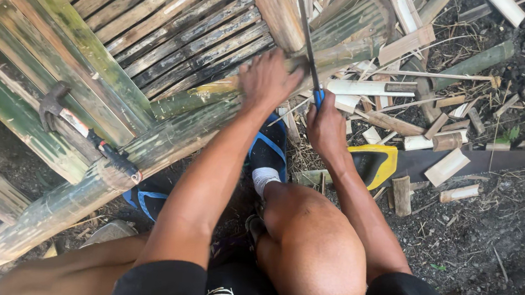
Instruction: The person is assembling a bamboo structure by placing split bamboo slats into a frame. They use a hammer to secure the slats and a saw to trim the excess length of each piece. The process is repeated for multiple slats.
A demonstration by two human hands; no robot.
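**Cutting bamboo close to the steadying hand**

Gripping a long thin blade [307, 38] by its blue handle, the right hand [325, 126] is closed tight around it just beside the thick green bamboo pole [169, 137]. The left hand [266, 79] lies fingers down on that pole, pressed onto its top where the blade crosses it; whether the fingers curl under cannot be told.

The main risk, as I judge it, is the blade skipping off the round, slick pole and running into the left hand, since the two are almost touching. A second risk is the pole rolling, as it lies at a slant under a panel of split slats [178, 31] and only the palm holds it.

Below the pole, a foot in a blue sandal [268, 151] is planted just under the cutting spot, so a blade that breaks through suddenly could drop toward the toes. A hammer [86, 132] rests on the pole to the left and could slide off if the pole shakes. Right of the pole, a saw with a yellow handle [377, 163] and loose offcuts [428, 142] litter the ground, poor footing for shifting weight.
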